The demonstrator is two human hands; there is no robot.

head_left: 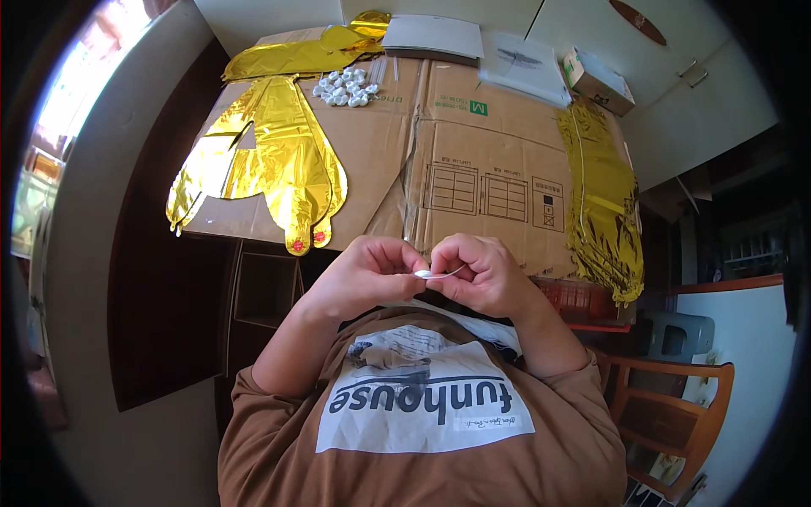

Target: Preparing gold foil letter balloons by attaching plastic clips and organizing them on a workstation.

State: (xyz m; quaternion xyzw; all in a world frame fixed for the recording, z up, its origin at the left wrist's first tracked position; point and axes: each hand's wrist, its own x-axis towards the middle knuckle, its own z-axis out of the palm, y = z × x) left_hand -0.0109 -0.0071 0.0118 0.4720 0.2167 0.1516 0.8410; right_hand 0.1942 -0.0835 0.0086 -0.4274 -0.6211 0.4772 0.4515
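Just off the near edge of the cardboard, in front of my chest, my hands meet fingertip to fingertip. My left hand (pixel 372 270) is closed, pinching a small white roll (pixel 421 274) that looks like thin ribbon. A thin white strand leads from it to my right hand (pixel 481 272), whose thumb and fingers are pinched on the strand. Several similar white rolls (pixel 345 87) lie heaped at the far left of the cardboard. Nearer on that side, flat gold foil balloons (pixel 291 160) overlap, their rounded ends over the near edge.
Cardboard (pixel 490 144) covers the table. Along its right side lies a crinkled gold foil stack (pixel 601 190) with white strands. At the back are more gold foil (pixel 283 59), a white box (pixel 432 35), a clear bag (pixel 522 69) and a small carton (pixel 598 80). A wooden chair (pixel 710 422) stands right.
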